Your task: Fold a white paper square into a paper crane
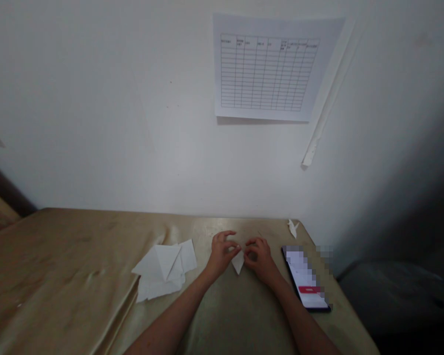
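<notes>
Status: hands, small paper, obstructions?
Left hand pinching small paper near its far end. Right hand at its right edge, grip unclear. Phone right, sheets left, neither in the way.

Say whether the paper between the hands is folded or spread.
Folded, it appears: the white paper shows as a narrow shape tapering to a point, smaller than the stacked papers.

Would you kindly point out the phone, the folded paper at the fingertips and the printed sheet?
Phone (304,277), head view: its screen.
Folded paper (238,263), head view: its visible face.
Printed sheet (267,74), head view: its grid.
</notes>
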Available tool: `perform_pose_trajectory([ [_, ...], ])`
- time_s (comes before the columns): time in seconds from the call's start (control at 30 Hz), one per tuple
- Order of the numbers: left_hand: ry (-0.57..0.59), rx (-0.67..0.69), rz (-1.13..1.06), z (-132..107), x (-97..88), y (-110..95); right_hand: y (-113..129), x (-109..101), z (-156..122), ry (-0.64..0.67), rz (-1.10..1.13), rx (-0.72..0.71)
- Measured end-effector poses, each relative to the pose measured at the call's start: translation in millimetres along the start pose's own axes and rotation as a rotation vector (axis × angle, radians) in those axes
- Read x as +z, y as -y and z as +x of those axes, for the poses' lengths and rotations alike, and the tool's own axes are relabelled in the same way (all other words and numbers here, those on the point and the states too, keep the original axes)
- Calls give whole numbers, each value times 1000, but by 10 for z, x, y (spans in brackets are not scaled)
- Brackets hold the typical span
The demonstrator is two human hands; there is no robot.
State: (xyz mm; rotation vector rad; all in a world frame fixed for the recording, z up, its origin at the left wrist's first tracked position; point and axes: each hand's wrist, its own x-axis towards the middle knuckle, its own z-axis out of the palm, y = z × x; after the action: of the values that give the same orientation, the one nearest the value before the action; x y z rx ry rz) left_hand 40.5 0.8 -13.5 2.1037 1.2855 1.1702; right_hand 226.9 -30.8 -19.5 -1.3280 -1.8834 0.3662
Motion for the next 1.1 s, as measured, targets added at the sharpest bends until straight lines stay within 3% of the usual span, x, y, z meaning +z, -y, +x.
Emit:
perform_pose_trajectory([
  [0.43,-117,-11,17,9,-41,-3,-20,-7,-1,23,-5,-13],
  [1.1,-30,32,25,-17,7,-22,26,24,8,-79,66,-23],
])
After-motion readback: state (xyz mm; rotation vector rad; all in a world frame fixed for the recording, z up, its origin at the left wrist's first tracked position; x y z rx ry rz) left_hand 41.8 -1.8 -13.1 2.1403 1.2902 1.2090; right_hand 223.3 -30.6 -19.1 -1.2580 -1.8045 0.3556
